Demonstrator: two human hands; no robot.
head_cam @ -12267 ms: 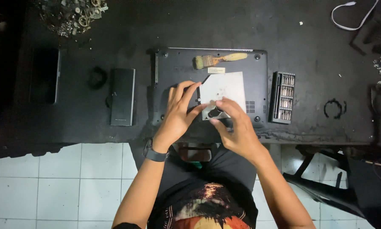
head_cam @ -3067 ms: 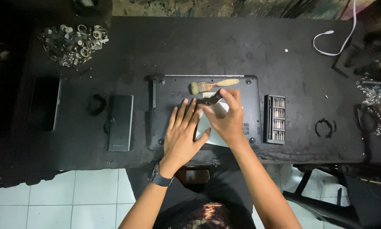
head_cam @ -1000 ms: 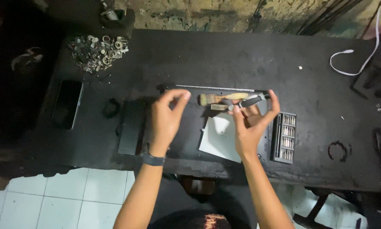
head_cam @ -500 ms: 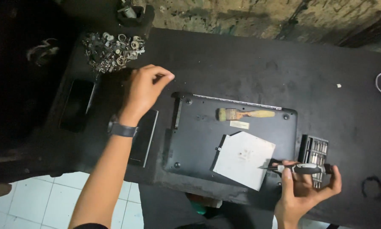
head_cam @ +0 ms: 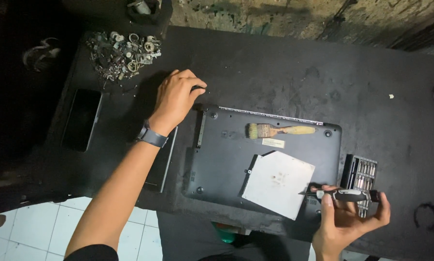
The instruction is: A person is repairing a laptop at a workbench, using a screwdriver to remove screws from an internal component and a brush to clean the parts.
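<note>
Head view: right hand (head_cam: 345,220) clenched round slim grey screwdriver (head_cam: 345,195), near right, just beside black bit case (head_cam: 359,175). Left hand (head_cam: 176,99) loosely curled, fingertips down on dark surface (head_cam: 275,67), far left of upturned black laptop base (head_cam: 226,154).

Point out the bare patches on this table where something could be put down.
Widest bare stretch: table beyond the laptop, from the left hand rightward. Also bare right of the bit case. Crowded: scrap pile and phone at left; brush and right hand with screwdriver.
</note>
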